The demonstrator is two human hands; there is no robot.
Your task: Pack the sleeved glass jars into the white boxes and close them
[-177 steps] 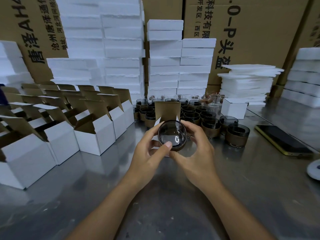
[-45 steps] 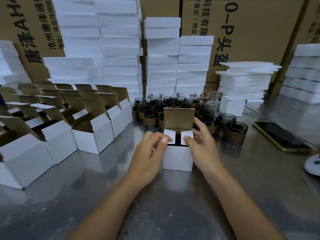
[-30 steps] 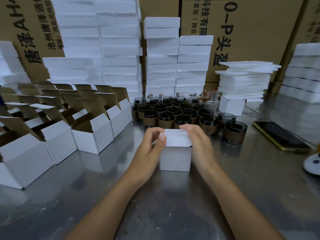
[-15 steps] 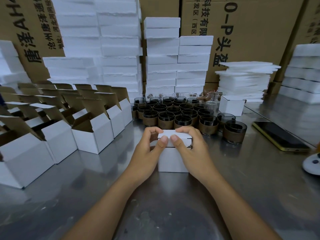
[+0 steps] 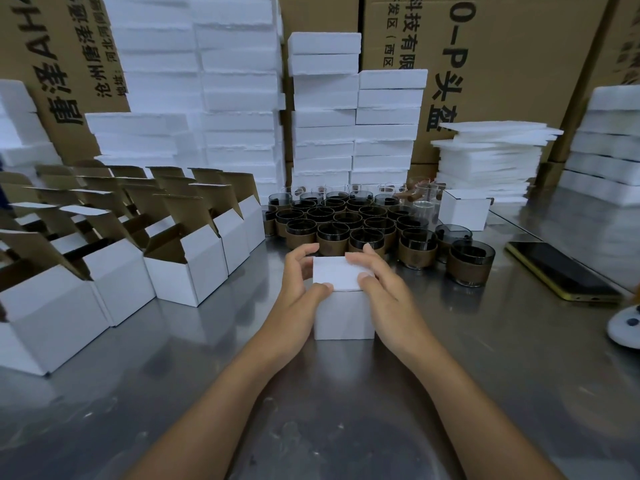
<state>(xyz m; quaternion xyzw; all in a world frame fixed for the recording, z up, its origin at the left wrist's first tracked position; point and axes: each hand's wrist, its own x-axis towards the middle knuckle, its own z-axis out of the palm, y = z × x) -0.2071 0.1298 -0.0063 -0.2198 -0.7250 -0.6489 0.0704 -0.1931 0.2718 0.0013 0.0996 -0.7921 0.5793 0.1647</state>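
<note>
A small white box (image 5: 341,315) stands on the steel table in front of me with its lid folded flat on top. My left hand (image 5: 299,284) grips its left side, thumb on the lid's front edge. My right hand (image 5: 379,289) holds the right side, fingers lying over the lid. Behind the box stands a cluster of several dark glass jars in brown sleeves (image 5: 349,223). Rows of open white boxes (image 5: 188,268) with raised brown flaps stand to the left. The jar inside the held box is hidden.
One closed white box (image 5: 464,211) sits at the back right beside the jars. A phone (image 5: 562,271) lies on the table at right, a white round object (image 5: 627,332) at the right edge. White foam stacks (image 5: 356,123) and big cartons line the back.
The jar went into the box, the side flaps were folded in and the lid came down. Since half a second ago, my thumbs have spread apart along the lid's front edge.
</note>
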